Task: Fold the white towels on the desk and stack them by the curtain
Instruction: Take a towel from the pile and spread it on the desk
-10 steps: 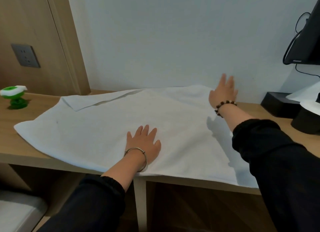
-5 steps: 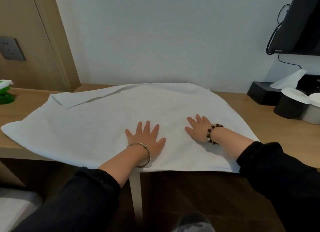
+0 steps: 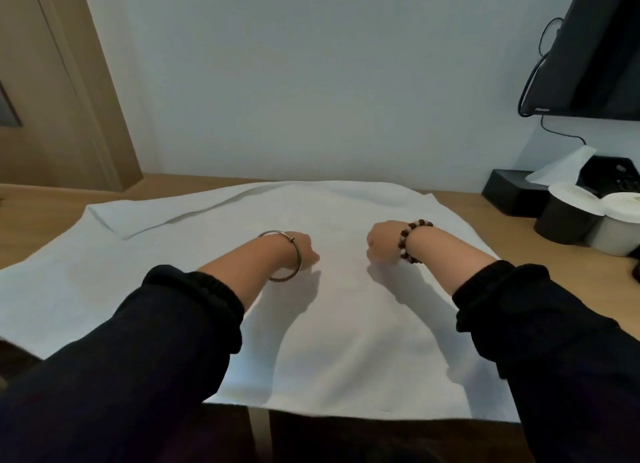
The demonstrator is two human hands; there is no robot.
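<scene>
A large white towel (image 3: 346, 327) lies spread over the wooden desk (image 3: 460, 203), its near edge hanging over the front. A folded-over strip runs along its far left corner (image 3: 114, 220). My left hand (image 3: 303, 251), with a metal bangle at the wrist, is over the middle of the towel. My right hand (image 3: 381, 242), with a bead bracelet, is beside it a short way to the right. Both wrists are bent down, so only the backs of the hands show and the fingers are hidden. The cloth under them looks flat, with no bunching.
A black tissue box (image 3: 516, 194), a black cup (image 3: 568, 216) and a white cup (image 3: 620, 227) with lids stand at the right end of the desk. A dark screen (image 3: 595, 47) with a cable hangs on the wall above them. A wooden panel (image 3: 62, 81) rises at the left.
Both hands lay flat with fingers spread on the towel; they are now drawn closer together at its middle, wrists bent, fingers out of sight. The view has moved closer over the desk.
</scene>
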